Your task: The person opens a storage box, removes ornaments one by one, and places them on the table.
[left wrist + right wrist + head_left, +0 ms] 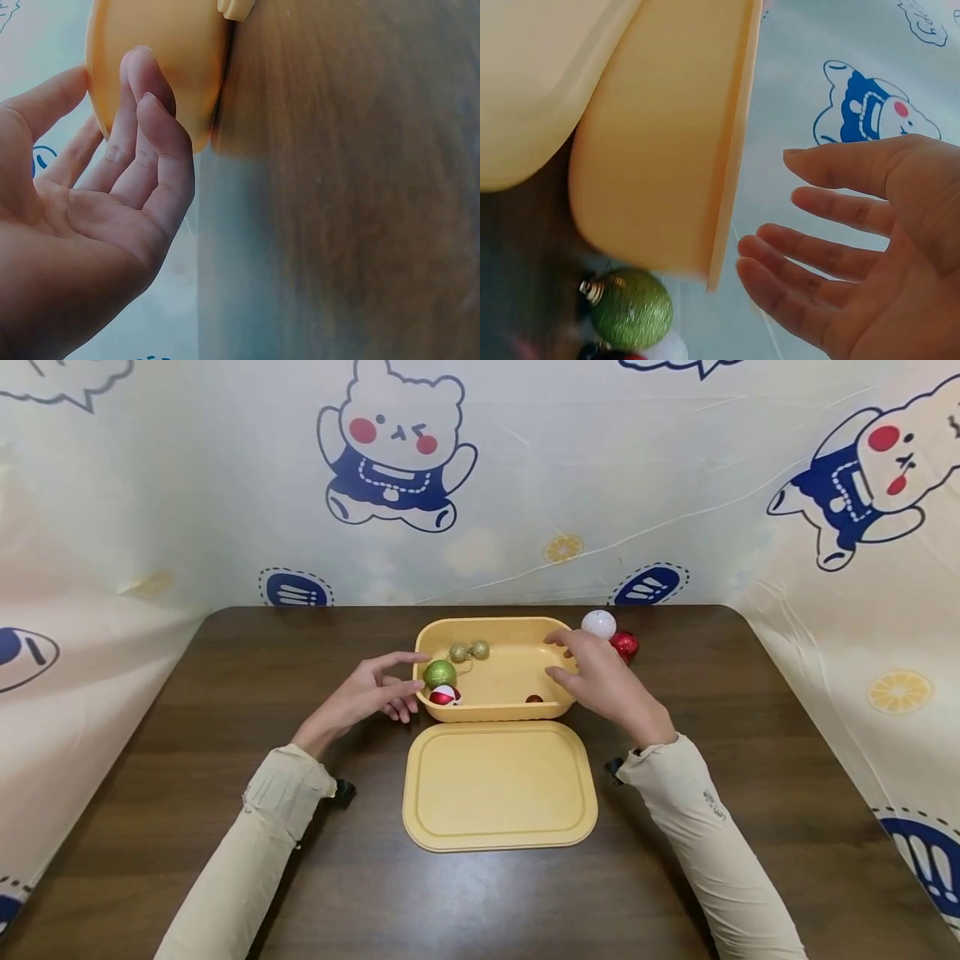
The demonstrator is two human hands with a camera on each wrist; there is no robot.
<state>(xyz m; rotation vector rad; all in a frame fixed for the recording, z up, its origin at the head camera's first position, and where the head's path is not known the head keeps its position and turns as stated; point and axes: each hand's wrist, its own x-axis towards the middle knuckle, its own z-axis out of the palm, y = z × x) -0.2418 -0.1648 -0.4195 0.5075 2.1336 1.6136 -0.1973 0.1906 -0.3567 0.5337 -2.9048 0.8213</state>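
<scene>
A yellow plastic box (510, 712) stands without its lid on the table. At its left end my left hand (367, 689) has its fingertips right at the rim, with several fingers loosely bent against the outer wall. Over the right end hangs my right hand (606, 681), fingers spread and relaxed, nothing in them. Inside the box on the left lie a glittery green ball (440, 673), a red-and-white ball (445, 695) and two small gold balls (480, 650) with a string. A small dark red ball (534, 698) sits by the front wall.
The flat yellow lid (500, 785) lies just before the box. Right of the box are a white ball (598, 624), a shiny red ball (624, 646) and another green ball (632, 308), which my right hand hides in the head view. A patterned cloth (510, 527) hangs behind the table.
</scene>
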